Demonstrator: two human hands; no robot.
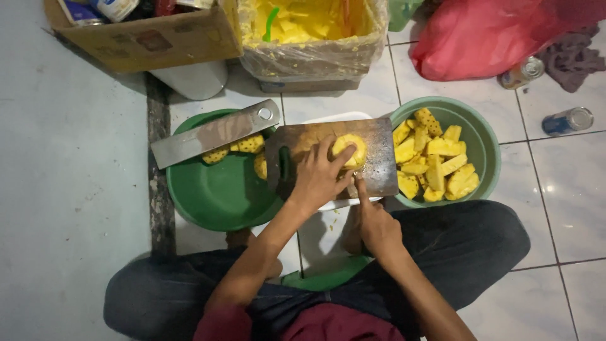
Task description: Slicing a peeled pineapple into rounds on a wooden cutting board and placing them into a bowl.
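On the floor around the cutting board [372, 158]: green basin [214, 196] to its left, bowl of pineapple chunks [435, 161] right. Left hand [319, 180] clamps a peeled pineapple [349, 150] on the board; right hand [375, 224] is clenched on a knife, blade mostly hidden.

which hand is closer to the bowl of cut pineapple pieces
Right. The right hand sits at the cutting board's near edge, just beside the bowl of cut pineapple pieces. The left hand grips the peeled pineapple mid-board, farther away.

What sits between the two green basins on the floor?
Between the left green basin and the right green basin, the head view shows a cutting board carrying a peeled pineapple.
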